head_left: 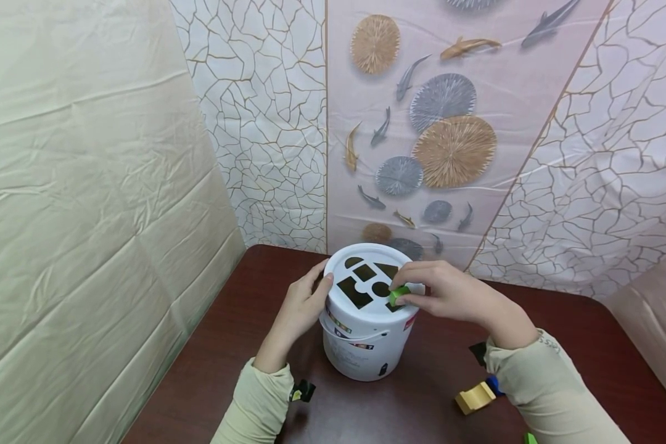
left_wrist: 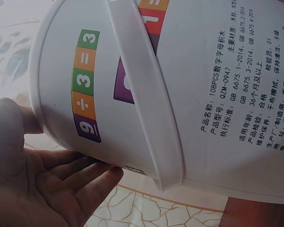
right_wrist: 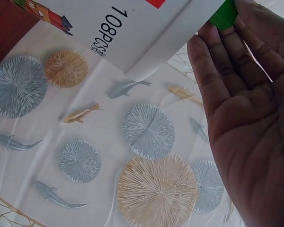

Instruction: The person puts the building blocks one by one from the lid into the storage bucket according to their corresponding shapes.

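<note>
The white bucket (head_left: 359, 361) stands upright on the dark surface (head_left: 405, 413), left of middle and well in from its left edge. The right hand (head_left: 455, 293) pinches a green block (head_left: 399, 295) between fingers and thumb over the lid (head_left: 376, 313), at its right-hand edge. Those fingers cover part of the block and the dark cut-out beneath; I cannot tell whether any of it sits inside. From the right wrist, the block's upper part is cut off.

The left hand (head_left: 302, 299) rests against the rim, thumb at the lid, fingers nearly straight along the wall; the far fingertips are hidden overhead.

Near the right sleeve (head_left: 544, 379) lies a gold block (head_left: 475, 398); a blue piece (head_left: 494, 386) beside it is partly covered by the sleeve. Another green piece (head_left: 530, 438) is cut by the lower frame, where the surface's near edge falls out of view. The bucket conceals part of the far edge. Surface separates bucket from gold block; the left forearm crosses toward the left edge.
</note>
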A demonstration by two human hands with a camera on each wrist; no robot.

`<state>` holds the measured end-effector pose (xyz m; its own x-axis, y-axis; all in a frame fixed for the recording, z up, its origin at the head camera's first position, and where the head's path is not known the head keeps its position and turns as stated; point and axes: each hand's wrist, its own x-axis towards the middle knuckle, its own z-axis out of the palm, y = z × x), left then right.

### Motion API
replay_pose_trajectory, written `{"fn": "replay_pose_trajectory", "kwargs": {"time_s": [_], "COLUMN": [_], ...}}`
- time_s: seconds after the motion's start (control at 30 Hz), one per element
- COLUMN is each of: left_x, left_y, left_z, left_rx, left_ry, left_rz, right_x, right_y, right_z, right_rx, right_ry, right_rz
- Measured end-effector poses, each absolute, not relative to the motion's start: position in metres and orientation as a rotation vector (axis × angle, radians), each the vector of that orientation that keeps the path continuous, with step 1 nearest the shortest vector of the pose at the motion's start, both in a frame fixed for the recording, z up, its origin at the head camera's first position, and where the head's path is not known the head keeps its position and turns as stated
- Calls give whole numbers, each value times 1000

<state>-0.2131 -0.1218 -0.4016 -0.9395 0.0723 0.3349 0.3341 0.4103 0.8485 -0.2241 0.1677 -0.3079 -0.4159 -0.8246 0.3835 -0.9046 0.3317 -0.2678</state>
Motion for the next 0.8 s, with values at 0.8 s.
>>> {"fn": "replay_pose_trajectory", "kwargs": {"time_s": [0.8], "left_x": [-213], "left_y": [-122], "left_z": [-402], "left_rx": [-352], "left_ry": [-2426], "left_rz": [-1539], "right_x": [-222], "right_y": [165], "right_z": [-312], "right_rx": [1643], "right_ry": [-2378], "right_rz": [683]}}
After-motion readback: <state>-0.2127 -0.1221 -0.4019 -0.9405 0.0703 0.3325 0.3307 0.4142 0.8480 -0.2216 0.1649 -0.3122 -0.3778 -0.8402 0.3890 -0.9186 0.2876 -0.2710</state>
